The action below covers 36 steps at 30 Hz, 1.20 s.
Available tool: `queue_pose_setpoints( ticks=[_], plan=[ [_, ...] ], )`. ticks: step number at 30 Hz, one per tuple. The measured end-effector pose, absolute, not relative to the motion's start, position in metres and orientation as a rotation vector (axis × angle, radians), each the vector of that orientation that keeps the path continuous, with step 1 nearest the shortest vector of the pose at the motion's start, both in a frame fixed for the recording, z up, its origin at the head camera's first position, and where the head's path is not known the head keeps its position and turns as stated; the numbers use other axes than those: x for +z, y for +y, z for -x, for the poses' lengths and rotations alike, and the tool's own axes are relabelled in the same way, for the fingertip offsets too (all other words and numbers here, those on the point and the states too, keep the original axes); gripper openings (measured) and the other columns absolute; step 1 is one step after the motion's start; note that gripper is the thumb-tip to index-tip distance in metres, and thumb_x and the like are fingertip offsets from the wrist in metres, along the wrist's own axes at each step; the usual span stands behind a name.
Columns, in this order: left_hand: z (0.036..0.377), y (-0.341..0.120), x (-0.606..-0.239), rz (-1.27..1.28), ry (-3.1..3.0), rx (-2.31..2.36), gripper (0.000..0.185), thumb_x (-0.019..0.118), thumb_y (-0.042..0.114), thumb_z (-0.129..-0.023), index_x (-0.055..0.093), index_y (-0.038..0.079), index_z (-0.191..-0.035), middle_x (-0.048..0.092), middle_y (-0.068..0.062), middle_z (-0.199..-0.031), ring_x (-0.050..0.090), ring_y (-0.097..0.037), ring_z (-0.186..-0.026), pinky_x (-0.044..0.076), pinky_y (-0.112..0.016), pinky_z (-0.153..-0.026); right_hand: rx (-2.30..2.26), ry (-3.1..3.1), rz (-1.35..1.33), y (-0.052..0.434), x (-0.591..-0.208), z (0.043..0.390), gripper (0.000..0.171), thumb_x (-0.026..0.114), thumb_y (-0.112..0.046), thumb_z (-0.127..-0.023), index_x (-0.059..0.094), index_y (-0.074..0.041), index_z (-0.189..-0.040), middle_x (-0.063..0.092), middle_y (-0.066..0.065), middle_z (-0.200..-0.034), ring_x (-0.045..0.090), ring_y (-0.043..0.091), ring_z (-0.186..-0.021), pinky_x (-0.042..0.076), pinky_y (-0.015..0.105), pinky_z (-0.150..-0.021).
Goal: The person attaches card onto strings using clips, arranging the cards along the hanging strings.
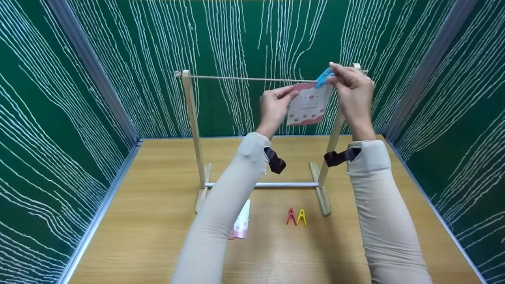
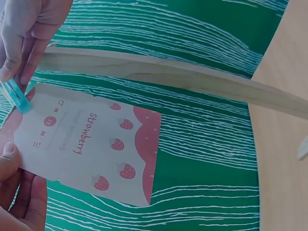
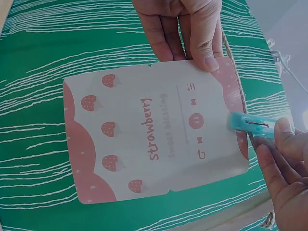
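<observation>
Here the strawberry card (image 3: 154, 132) hangs at the string (image 1: 252, 79), light and floppy. The left hand (image 1: 275, 105) pinches its top edge; the right hand (image 1: 352, 90) squeezes the blue peg (image 3: 250, 124), seemingly biting the corner.

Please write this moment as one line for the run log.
left hand: holds strawberry card | right hand: pinches blue clothespin on string

- A sleeve (image 1: 221, 221) is covering most of the pink pouch (image 1: 241, 225) lying on the table.
- The right hand (image 1: 352, 88) is blocking the rack's right post top (image 1: 357, 66).
- The clip (image 3: 249, 125) is hiding part of the card's (image 3: 154, 134) corner.
- Frame edges are cutting off both hands in the wrist views.
</observation>
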<state>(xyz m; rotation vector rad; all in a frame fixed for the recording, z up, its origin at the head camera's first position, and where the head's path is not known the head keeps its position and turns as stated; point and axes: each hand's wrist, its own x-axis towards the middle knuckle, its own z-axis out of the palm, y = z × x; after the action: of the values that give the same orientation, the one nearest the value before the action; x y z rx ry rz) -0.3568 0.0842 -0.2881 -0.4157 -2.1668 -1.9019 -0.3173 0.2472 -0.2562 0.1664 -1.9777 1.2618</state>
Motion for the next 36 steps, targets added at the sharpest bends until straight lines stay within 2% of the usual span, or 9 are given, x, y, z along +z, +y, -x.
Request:
queue_pose_setpoints(
  ticks=[8,14,17,23,26,30,36],
  plan=[
    [0.356,0.083,-0.29,0.412,-2.165,-1.913,0.025,0.062,0.02,-0.092,0.072,0.012,-0.114,0.073,-0.002,-0.106,0.064,-0.008,-0.087,0.051,-0.016,-0.075,1.205,-2.037,-0.2,0.247,-0.26,0.315,0.03,0.061,-0.017,-0.092,0.064,-0.022,-0.121,0.068,0.007,-0.116,0.055,0.004,-0.093,0.049,0.014,-0.085],
    [0.356,0.083,-0.29,0.417,-2.177,-1.927,0.026,0.059,0.02,-0.094,0.07,0.014,-0.116,0.071,0.0,-0.11,0.063,-0.009,-0.092,0.051,-0.019,-0.081,1.154,-2.066,-0.23,0.248,-0.263,0.314,0.035,0.059,-0.017,-0.093,0.059,-0.02,-0.128,0.066,0.007,-0.121,0.061,0.01,-0.103,0.048,0.019,-0.094],
    [0.356,0.082,-0.289,0.423,-2.19,-1.945,0.027,0.057,0.022,-0.096,0.068,0.016,-0.12,0.07,0.001,-0.113,0.062,-0.01,-0.094,0.049,-0.02,-0.083,1.158,-2.052,-0.231,0.247,-0.264,0.315,0.034,0.057,-0.018,-0.095,0.059,-0.02,-0.129,0.066,0.007,-0.124,0.062,0.013,-0.11,0.047,0.023,-0.098],
    [0.356,0.078,-0.29,0.481,-2.212,-1.987,0.034,0.051,0.021,-0.099,0.059,0.015,-0.132,0.066,-0.001,-0.122,0.059,-0.014,-0.099,0.046,-0.015,-0.077,1.272,-1.979,-0.215,0.247,-0.268,0.316,0.031,0.057,-0.016,-0.096,0.062,-0.017,-0.126,0.065,0.006,-0.127,0.06,0.014,-0.116,0.045,0.025,-0.102],
    [0.355,0.075,-0.291,0.52,-2.217,-1.989,0.037,0.049,0.022,-0.1,0.054,0.016,-0.137,0.063,0.0,-0.128,0.06,-0.01,-0.105,0.047,-0.013,-0.085,1.334,-1.939,-0.229,0.247,-0.269,0.316,0.03,0.057,-0.015,-0.096,0.062,-0.013,-0.126,0.064,0.007,-0.127,0.061,0.013,-0.116,0.045,0.025,-0.102],
    [0.352,0.068,-0.295,0.577,-2.239,-1.979,0.043,0.047,0.025,-0.102,0.045,0.019,-0.144,0.058,0.0,-0.136,0.057,-0.009,-0.118,0.044,-0.021,-0.102,1.432,-1.886,-0.244,0.245,-0.269,0.311,0.03,0.056,-0.012,-0.096,0.062,-0.006,-0.125,0.064,0.011,-0.127,0.061,0.013,-0.115,0.045,0.026,-0.102],
    [0.354,0.05,-0.31,0.66,-2.291,-1.994,0.051,0.046,0.033,-0.102,0.031,0.027,-0.15,0.043,0.0,-0.15,0.043,-0.011,-0.135,0.036,-0.027,-0.11,1.576,-1.814,-0.229,0.242,-0.267,0.298,0.03,0.055,-0.01,-0.096,0.062,-0.006,-0.125,0.064,0.01,-0.128,0.061,0.014,-0.116,0.044,0.026,-0.103]
  ],
)
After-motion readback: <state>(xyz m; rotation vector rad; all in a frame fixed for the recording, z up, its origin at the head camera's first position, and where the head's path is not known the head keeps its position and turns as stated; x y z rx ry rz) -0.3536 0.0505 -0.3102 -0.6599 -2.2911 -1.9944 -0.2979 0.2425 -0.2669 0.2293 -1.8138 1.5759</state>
